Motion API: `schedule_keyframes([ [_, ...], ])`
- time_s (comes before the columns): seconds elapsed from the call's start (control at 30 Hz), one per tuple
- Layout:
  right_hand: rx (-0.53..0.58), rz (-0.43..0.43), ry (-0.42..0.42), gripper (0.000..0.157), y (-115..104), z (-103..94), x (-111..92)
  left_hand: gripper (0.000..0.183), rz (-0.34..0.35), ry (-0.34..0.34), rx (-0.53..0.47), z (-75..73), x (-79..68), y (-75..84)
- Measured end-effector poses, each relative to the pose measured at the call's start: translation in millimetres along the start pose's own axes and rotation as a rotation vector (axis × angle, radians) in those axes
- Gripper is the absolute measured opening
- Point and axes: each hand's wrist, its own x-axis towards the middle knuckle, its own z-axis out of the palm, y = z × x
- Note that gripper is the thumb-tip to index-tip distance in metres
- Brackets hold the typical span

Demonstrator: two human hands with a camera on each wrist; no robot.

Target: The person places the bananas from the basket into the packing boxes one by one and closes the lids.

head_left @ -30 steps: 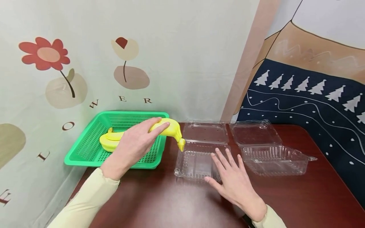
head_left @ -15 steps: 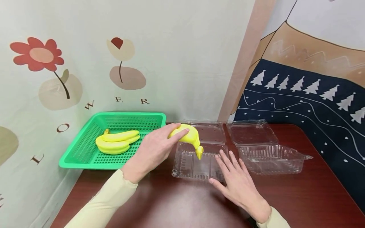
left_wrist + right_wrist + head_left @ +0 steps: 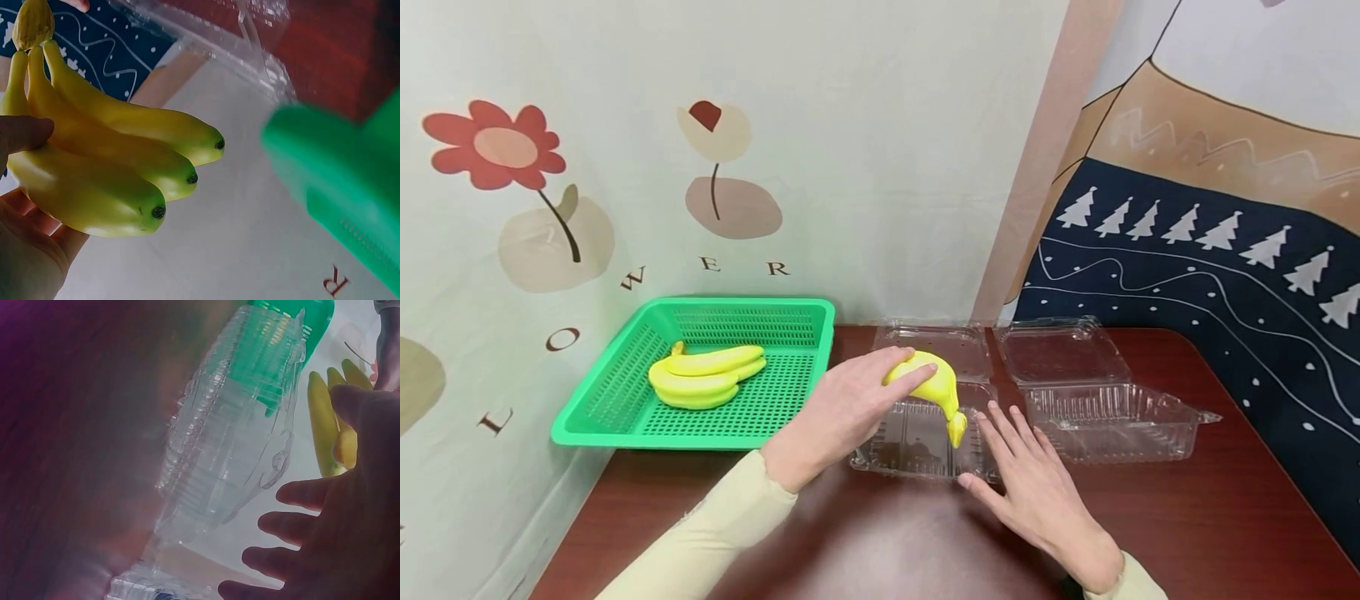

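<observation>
Yellow banana bunch (image 3: pixel 936 383) is up over the L clear container (image 3: pixel 895 454), gripped in the L hand (image 3: pixel 850 404), thumb on one side & fingers on the opp. side. Stem end tilts down, just L of the R hand (image 3: pixel 1037 492) in the head view. L wrist cam shows 3 bananas joined at a brownish stem, w/ greenish ends & dark tips.

R hand holds nothing: back up, fingers straight & slightly spread, tips by the R edge of the L clear container; can't tell if they touch it. Hands are apart, bunch btwn them.

R clear container (image 3: pixel 1116 429) stands just beside the other one. L lid (image 3: pixel 970 346) & R lid (image 3: pixel 1063 354) are both folded back, away from the person.

Green basket (image 3: pixel 625 439) w/ slotted walls is at the L side of the table (image 3: pixel 1150 533), which is a dark red-brown. 2nd bunch (image 3: pixel 700 387) lies inside on its floor, approx. mid-L.

Bkgd: pale curtain (image 3: pixel 880 167) w/ flower prints & letters; to the R, a dark blue panel (image 3: pixel 1150 262) w/ white trees. Sleeves (image 3: pixel 722 512) are pale yellow.
</observation>
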Motion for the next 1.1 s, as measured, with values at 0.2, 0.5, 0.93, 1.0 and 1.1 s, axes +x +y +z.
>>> schedule_keyframes([
  [0.2,0.031,0.019,-0.026,0.087,4,0.4,-3,0.063,0.027,-0.019,-0.006,15.4,0.2,8.2],
  [0.5,0.042,0.005,-0.001,0.086,8,2.2,-7,0.06,-0.015,-0.106,-0.048,30.3,1.2,17.4],
  [0.93,0.05,0.007,-0.005,0.084,9,4.3,-8,0.055,-0.064,-0.182,-0.122,50.4,-0.8,20.4],
  [1.0,0.049,0.005,0.001,0.084,10,4.4,-9,0.051,-0.078,-0.195,-0.135,52.4,-0.8,20.4],
  [1.1,0.05,0.005,0.007,0.083,10,4.5,-9,0.048,-0.099,-0.225,-0.142,55.7,-0.6,20.5],
])
